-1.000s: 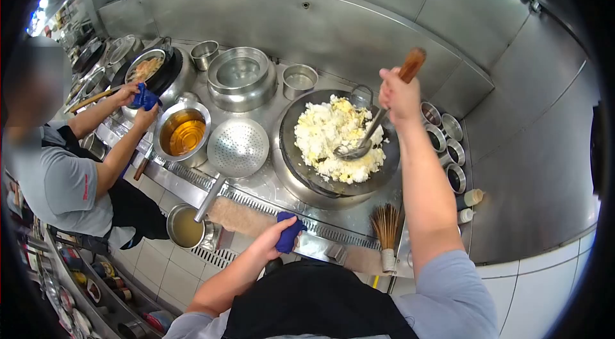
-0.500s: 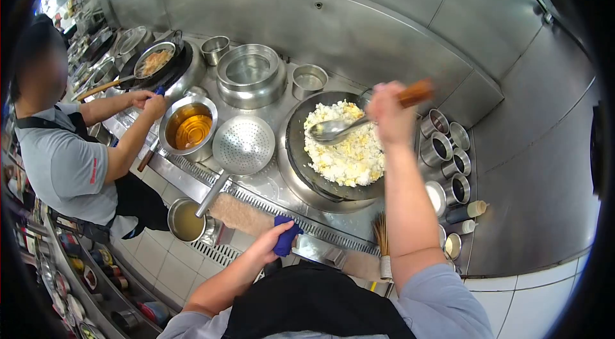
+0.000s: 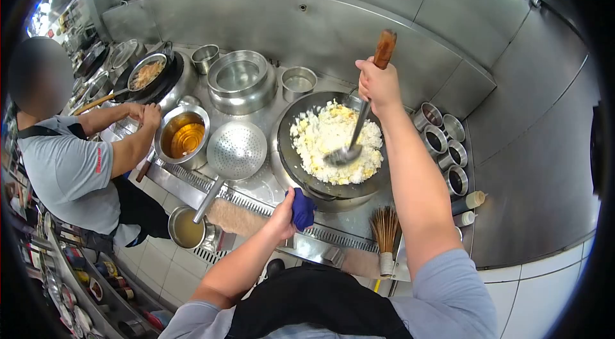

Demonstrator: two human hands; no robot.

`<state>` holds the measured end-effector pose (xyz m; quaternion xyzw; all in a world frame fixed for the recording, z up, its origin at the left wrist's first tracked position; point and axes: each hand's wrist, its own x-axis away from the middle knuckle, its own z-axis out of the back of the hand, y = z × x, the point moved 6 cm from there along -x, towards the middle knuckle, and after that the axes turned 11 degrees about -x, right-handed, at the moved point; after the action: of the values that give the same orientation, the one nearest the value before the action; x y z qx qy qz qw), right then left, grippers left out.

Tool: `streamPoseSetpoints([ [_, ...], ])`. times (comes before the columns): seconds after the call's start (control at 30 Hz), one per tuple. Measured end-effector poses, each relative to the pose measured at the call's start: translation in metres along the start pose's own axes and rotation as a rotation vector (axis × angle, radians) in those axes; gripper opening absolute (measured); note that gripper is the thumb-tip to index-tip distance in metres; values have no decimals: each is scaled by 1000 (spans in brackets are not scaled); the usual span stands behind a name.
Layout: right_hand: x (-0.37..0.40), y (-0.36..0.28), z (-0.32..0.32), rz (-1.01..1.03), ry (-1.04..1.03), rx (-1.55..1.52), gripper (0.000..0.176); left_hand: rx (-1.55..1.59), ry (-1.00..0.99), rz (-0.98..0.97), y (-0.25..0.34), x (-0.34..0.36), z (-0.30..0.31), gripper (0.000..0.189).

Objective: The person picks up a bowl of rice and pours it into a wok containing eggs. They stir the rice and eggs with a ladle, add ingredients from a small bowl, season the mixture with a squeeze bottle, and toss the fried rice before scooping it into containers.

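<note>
My right hand (image 3: pixel 381 87) is wrapped round the wooden-ended handle of a ladle (image 3: pixel 344 156). The ladle stands steeply, its bowl pressed into fried rice with bits of egg (image 3: pixel 320 137). That rice fills the middle of a large dark wok (image 3: pixel 286 140) on the stove. Closed on a folded blue cloth (image 3: pixel 303 209), my left hand (image 3: pixel 283 216) is at the wok's near edge. Whether the cloth grips the wok's rim or handle, I cannot make out.
Left of the wok lie a perforated strainer (image 3: pixel 236 150) and a pot of amber oil (image 3: pixel 182 134). Lidless metal pots (image 3: pixel 237 76) stand behind. Several seasoning cups (image 3: pixel 435 139) line the right side, near a bamboo brush (image 3: pixel 385 230). A co-worker (image 3: pixel 70 153) stands at the left.
The ladle has swung from lying nearly flat to steep, its bowl moving right and nearer through the rice. My left hand and the cloth have moved up towards the wok.
</note>
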<state>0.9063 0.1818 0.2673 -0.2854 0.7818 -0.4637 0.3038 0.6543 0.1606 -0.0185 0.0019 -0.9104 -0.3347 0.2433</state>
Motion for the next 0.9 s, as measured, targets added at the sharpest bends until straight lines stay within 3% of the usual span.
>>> streamPoseSetpoints([
  [0.1,65,-22,-24,105,8,77,33,-85,55,-42,9,-22,-2,63],
  [0.13,66,17,-9,143,138,92,34,-56,19,-49,10,-26,-7,57],
  [0.2,49,50,19,126,123,81,33,-131,69,39,9,-32,-14,52],
  [0.27,48,18,29,108,96,33,34,-187,131,94,11,-35,-19,39],
  [0.37,88,-69,46,209,-1,-85,35,-159,44,111,10,-34,-20,34],
  [0.4,116,-88,50,243,76,-59,33,-123,146,119,11,-31,-23,33],
  [0.43,120,-59,58,241,79,-63,33,-125,150,122,11,-33,-26,33],
  [0.5,118,9,100,295,386,-131,30,-63,261,101,12,-40,-30,27],
  [0.6,89,-19,102,185,324,-215,28,-55,248,73,1,-58,-14,22],
  [0.73,99,-95,96,422,181,-179,26,-144,355,50,6,-57,-12,20],
  [0.77,97,-63,101,412,189,-183,26,-177,370,59,4,-55,-10,20],
  [0.83,90,22,122,326,451,-120,28,-179,394,53,-5,-52,-5,22],
  [0.9,63,-15,108,272,360,-89,28,-201,345,48,-3,-52,-7,22],
])
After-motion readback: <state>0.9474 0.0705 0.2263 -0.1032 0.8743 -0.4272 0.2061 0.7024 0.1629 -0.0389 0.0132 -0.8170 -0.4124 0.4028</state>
